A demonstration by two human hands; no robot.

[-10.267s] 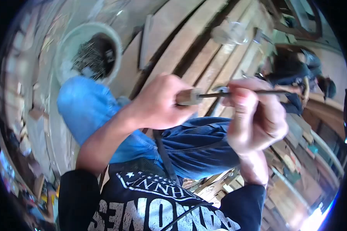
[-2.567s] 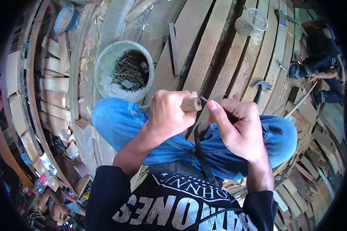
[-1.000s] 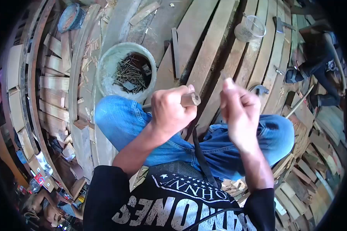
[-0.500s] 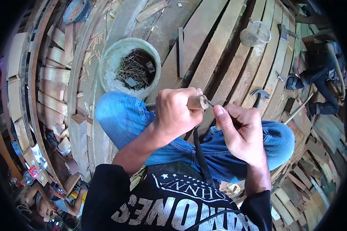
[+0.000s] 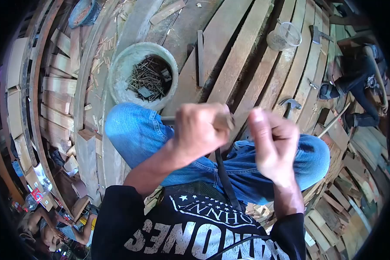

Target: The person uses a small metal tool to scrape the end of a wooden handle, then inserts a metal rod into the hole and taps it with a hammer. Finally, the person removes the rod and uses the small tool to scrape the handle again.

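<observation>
My left hand [image 5: 199,130] is closed around a round wooden handle [image 5: 225,123], whose end sticks out toward the right. A thin grey strip shows on the far side of that fist; I cannot tell whether it belongs to the handle. My right hand [image 5: 274,145] is curled, thumb on top, a short gap away from the handle's end. Motion blurs both hands, and whatever the right fingers pinch is hidden. Beyond my left knee stands a pale bucket [image 5: 117,86] holding many nails [image 5: 148,78]. A claw hammer [image 5: 291,104] rests on the planks past my right hand.
Long wooden planks [image 5: 238,56] with dark gaps form the floor. Farther off are a clear plastic container [image 5: 286,38], a hatchet [image 5: 318,34] and a blue bucket [image 5: 84,14]. Stacked boards line both sides. One person [image 5: 364,86] is at right, another [image 5: 52,229] at lower left.
My right hand has moved away from the handle's end, slightly up and to the right. Both hands have become blurred. The left hand keeps its grip on the handle.
</observation>
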